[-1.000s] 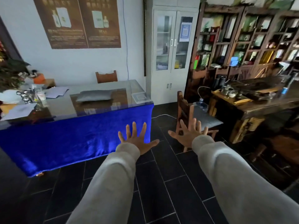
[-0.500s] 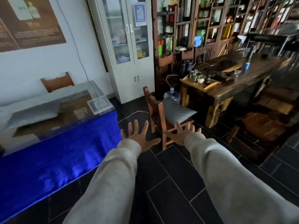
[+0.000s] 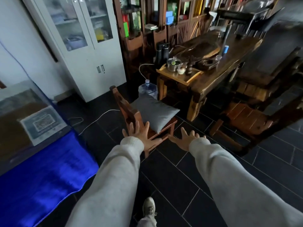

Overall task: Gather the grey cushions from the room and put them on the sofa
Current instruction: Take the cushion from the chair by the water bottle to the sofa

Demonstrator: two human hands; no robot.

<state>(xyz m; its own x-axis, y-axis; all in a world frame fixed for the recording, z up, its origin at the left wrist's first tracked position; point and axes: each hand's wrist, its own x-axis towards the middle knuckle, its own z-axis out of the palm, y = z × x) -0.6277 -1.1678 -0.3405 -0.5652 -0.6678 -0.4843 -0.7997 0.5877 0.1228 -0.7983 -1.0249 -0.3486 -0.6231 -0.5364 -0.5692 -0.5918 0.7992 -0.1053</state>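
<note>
A grey cushion (image 3: 155,112) lies on the seat of a small wooden chair (image 3: 127,110) in the middle of the view. My left hand (image 3: 141,136) is stretched out with fingers spread, just in front of the chair's near corner and a little short of the cushion. My right hand (image 3: 186,140) is spread open too, over the dark floor to the right of the chair. Both hands hold nothing. No sofa is in view.
A glass-topped table with a blue cloth (image 3: 41,174) stands at the left. A white cabinet (image 3: 85,46) is behind the chair, a water jug (image 3: 148,90) beside it. The long wooden tea table (image 3: 213,69) and heavy wooden seat (image 3: 255,112) stand at the right. A white cable (image 3: 101,115) crosses the floor.
The view has swung right and come closer to the chair. The cushion on the blue-cloth table has left the view. Both hands stay spread and now nearly reach the chair's cushion.
</note>
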